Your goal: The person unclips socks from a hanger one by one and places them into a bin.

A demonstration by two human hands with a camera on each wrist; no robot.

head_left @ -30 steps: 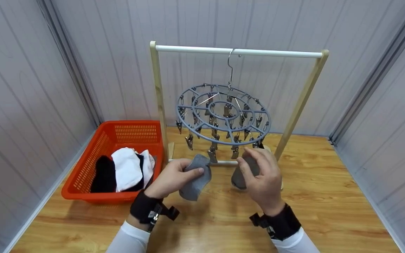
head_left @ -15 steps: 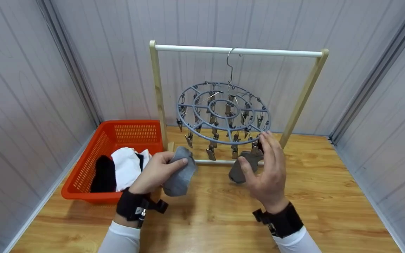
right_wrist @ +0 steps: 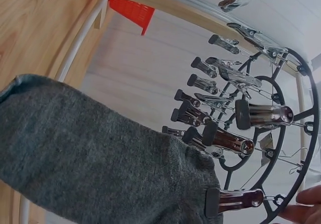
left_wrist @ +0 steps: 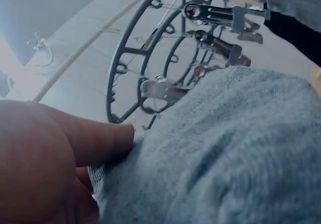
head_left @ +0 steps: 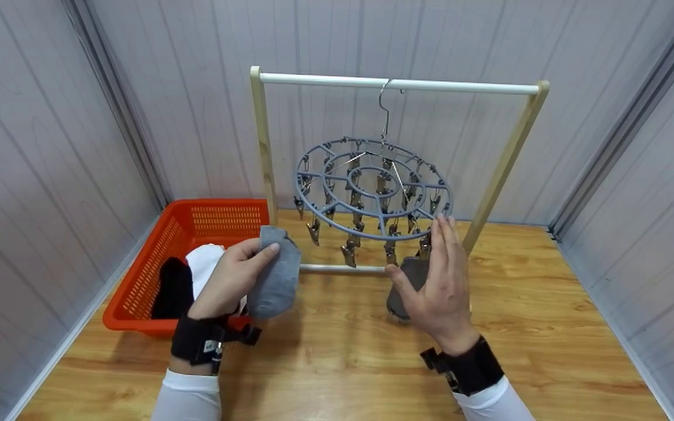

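Observation:
My left hand [head_left: 229, 278] pinches a light grey sock [head_left: 278, 278] between thumb and fingers, in front of the red basket's right side. In the left wrist view this sock [left_wrist: 220, 143] fills the lower right. My right hand [head_left: 445, 286] has its fingers straight, the fingertips right at the rim of the round blue-grey clip hanger [head_left: 392, 238]. Behind its thumb, a dark grey sock [head_left: 396, 305] hangs at the hanger's right front. A metal clip [right_wrist: 235, 201] bites that sock's upper end in the right wrist view.
The hanger hooks onto the white bar [head_left: 460, 88] of a wooden-sided rack, many of its clips holding nothing. At left stands the red plastic basket [head_left: 132, 280] with a black sock [head_left: 173, 289] and a white one [head_left: 202, 263]. Panelled walls enclose the wooden surface [head_left: 337, 362].
My left hand has moved left with the light grey sock, away from the hanger towards the basket. My right hand's fingers have straightened and moved off the dark grey sock, up to the hanger's rim.

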